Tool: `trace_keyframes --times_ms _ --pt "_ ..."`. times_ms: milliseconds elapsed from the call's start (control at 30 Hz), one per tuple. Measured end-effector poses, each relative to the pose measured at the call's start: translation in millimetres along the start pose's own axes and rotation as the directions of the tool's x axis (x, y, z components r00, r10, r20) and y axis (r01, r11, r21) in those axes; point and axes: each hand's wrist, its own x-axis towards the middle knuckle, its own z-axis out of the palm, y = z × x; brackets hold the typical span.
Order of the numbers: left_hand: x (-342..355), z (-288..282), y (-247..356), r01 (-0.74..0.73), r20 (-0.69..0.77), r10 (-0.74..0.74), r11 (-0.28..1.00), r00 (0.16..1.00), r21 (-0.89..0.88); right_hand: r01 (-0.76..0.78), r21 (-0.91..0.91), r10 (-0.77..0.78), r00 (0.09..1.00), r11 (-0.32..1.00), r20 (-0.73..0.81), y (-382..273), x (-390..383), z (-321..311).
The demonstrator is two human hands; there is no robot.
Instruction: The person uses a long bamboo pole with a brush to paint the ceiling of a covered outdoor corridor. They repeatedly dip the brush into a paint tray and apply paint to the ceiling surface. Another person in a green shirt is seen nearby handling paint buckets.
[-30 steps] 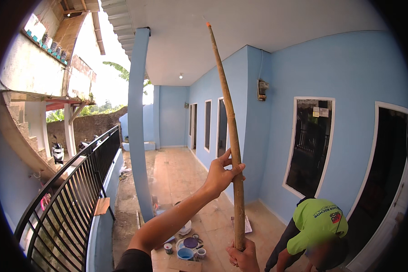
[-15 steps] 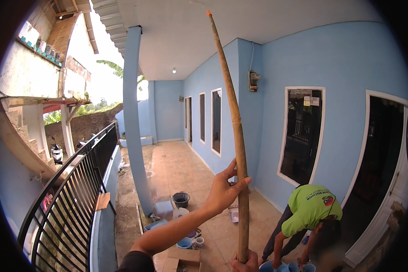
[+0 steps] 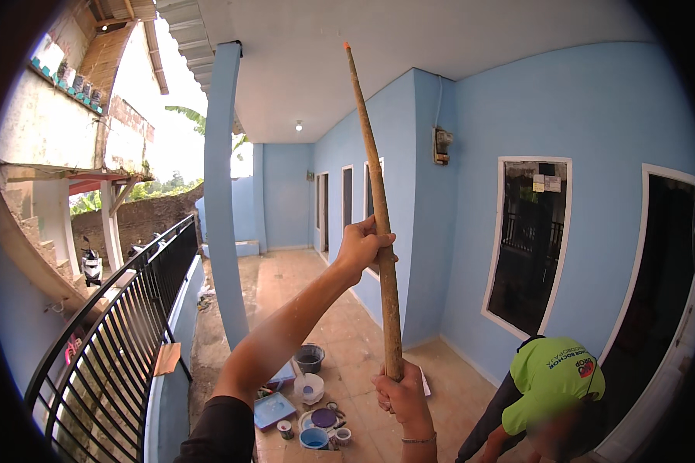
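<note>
A long bamboo pole (image 3: 375, 181) with an orange tip slants upward in front of me, its thin end before the white ceiling (image 3: 440, 27). I cannot tell whether the tip touches the ceiling. My left hand (image 3: 363, 245) is closed around the pole partway up, the arm stretched forward. Lower down, my right hand (image 3: 403, 395) wraps around the thick bottom end, with a thin band on its wrist.
A co-worker in a green shirt (image 3: 556, 382) bends down at the right. Paint containers, including a blue bucket (image 3: 314, 438), a dark bucket (image 3: 310, 357) and a blue tray (image 3: 273, 410), stand on the tiled floor. A blue column (image 3: 222, 193) and black railing (image 3: 123, 316) are leftward.
Both hands have risen in the picture, and the pole's lower end now shows. The tip sits lower and slightly further left. The co-worker appears lower at the right.
</note>
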Motion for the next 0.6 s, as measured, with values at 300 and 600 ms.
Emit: trace_keyframes --times_ms 300,600 --pt "80 -34 -16 0.064 -0.009 -0.064 0.998 0.998 0.007 0.041 -0.010 -0.041 0.999 0.999 0.001 -6 88 5" --pt "-64 46 -7 0.042 0.074 -0.043 0.999 0.996 0.006 0.009 -0.054 -0.012 0.998 0.999 -0.057 29 -64 -44"
